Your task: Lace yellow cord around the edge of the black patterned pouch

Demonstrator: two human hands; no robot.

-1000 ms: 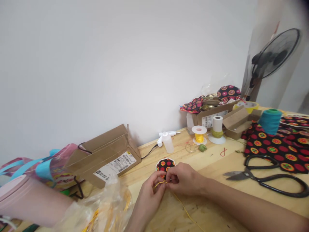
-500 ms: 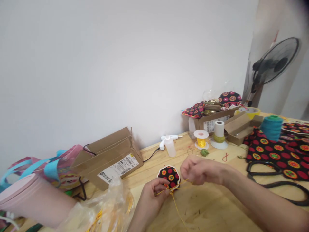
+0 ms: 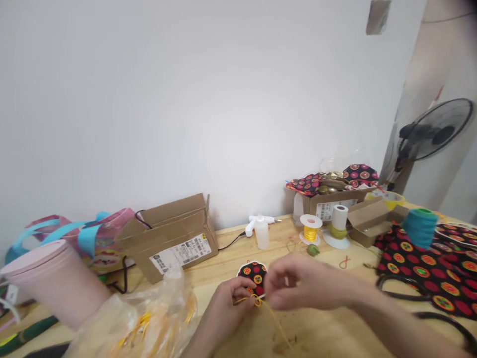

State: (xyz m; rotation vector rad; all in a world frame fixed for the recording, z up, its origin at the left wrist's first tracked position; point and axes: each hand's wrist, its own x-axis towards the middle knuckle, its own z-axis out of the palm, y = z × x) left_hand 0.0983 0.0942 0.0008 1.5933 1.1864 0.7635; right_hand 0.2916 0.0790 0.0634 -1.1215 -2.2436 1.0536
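My left hand (image 3: 230,306) is closed in a pinch on a yellow cord (image 3: 261,304) with a small knot in it. Just behind the fingers lies a small round patch (image 3: 253,272) of black cloth with red and yellow dots. My right hand (image 3: 298,284) is close to the right of the knot, blurred by motion, fingers curled near the cord. The cord trails down toward the near edge of the wooden table (image 3: 328,323).
A clear plastic bag (image 3: 149,323) of yellow cords and a pink cup (image 3: 55,283) sit at the left. Cardboard boxes (image 3: 175,238), a white bottle (image 3: 262,232), thread spools (image 3: 310,227), a teal spool (image 3: 419,227), dotted fabric (image 3: 428,263), black scissors (image 3: 421,303) and a fan (image 3: 434,130) surround them.
My right hand pulled away to the right from the knot, then came back beside my left hand. The view has tilted upward and shifted, and the picture is more blurred.
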